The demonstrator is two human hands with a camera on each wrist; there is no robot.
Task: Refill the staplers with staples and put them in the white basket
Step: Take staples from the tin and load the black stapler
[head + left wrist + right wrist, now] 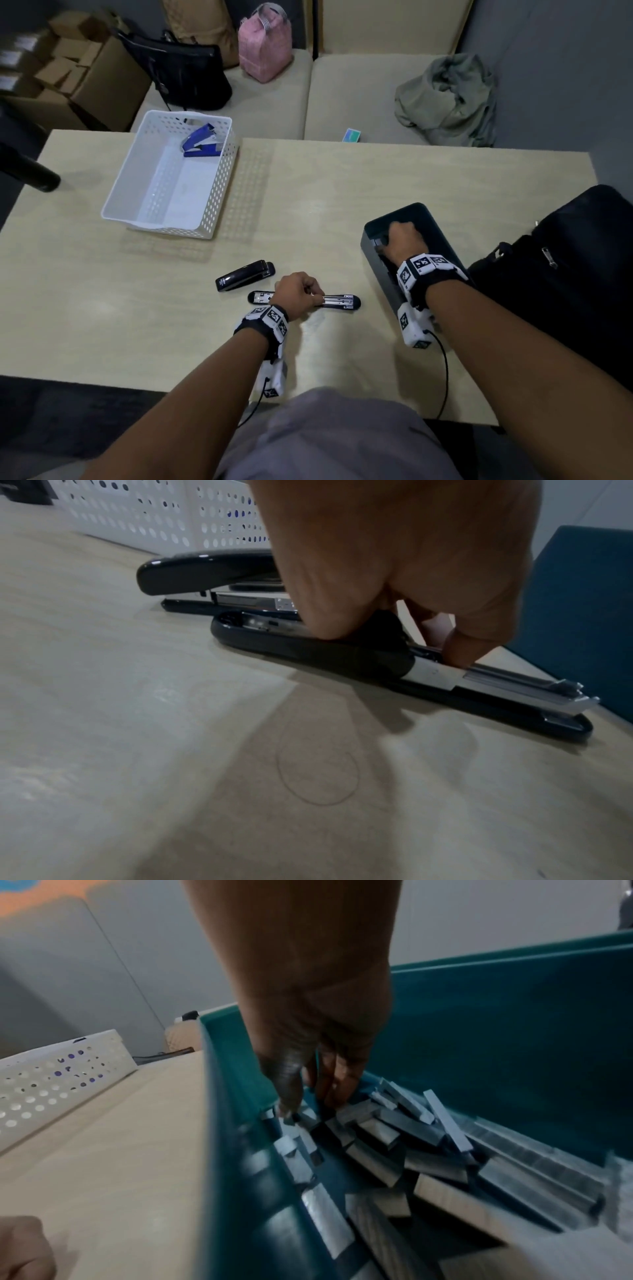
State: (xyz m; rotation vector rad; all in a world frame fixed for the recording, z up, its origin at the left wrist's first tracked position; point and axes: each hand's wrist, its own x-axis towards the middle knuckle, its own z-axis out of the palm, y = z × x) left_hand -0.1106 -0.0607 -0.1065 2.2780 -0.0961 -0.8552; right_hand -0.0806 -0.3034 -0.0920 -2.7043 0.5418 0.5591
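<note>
An open black stapler [339, 302] [308, 649] lies flat near the table's front, its metal magazine facing up. My left hand [317, 298] [390, 645] grips it at the hinge, thumb on the black part and fingers on the rail. A closed black stapler [245, 275] [205, 572] lies just behind it. My right hand [387, 243] [308, 1104] reaches into a dark teal bin [418, 209] [514, 1042]. Its straight fingertips touch the staple strips [394, 1137] and none is lifted. The white basket [125, 168] [137, 515] [51, 1085] at the far left holds a blue stapler [202, 142].
A black bag [565, 274] sits on the table right of the bin. Behind the table is a beige sofa [342, 96] with bags, a green cloth and a small box [351, 135]. Cardboard boxes [68, 68] stand at the far left.
</note>
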